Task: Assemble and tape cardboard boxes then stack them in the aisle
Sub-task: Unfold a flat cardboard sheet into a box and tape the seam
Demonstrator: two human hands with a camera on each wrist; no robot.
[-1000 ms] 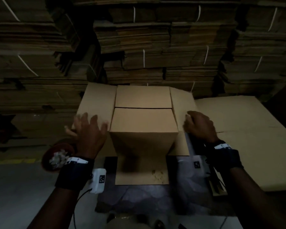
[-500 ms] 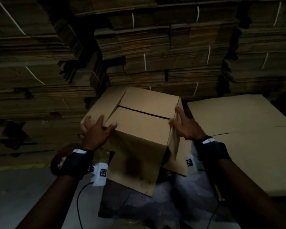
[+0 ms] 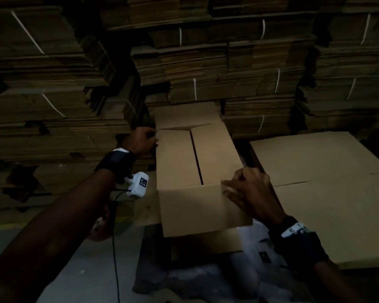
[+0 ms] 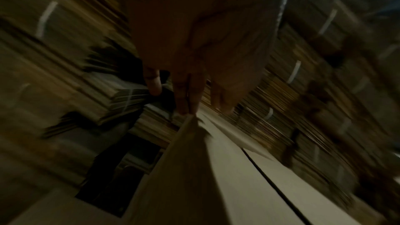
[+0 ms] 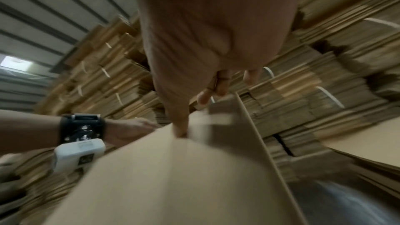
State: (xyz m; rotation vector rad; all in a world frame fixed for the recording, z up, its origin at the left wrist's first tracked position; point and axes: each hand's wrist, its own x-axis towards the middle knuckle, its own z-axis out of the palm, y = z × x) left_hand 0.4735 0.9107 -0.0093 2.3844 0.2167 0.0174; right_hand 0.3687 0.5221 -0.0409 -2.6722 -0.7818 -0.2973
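nearest me, my right hand (image 3: 248,191) is on the near right corner of the brown cardboard box (image 3: 195,171). the fingers are bent over the top edge where the folded flaps meet the front wall, thumb side pressed on the front face; in the right wrist view one finger (image 5: 179,126) pushes down onto the box edge. i read it as gripping the corner.

the box sits tilted, near face toward me, atop a dark low platform (image 3: 153,259) with crumpled clear plastic wrap (image 3: 195,281) on it. two top flaps are folded shut with an open dark seam (image 3: 196,158) running near to far between them. no tape visible on the seam.

just right of the box, a large flat sheet of brown cardboard (image 3: 319,171) lies on a stack.

farther out, my left hand (image 3: 143,139) holds the far left corner of the box; in the left wrist view the fingertips (image 4: 186,102) meet the corner edge. that view is blurred, so curl is unclear.

beyond: strapped bundles of flattened brown cardboard (image 3: 206,68), stacked high.
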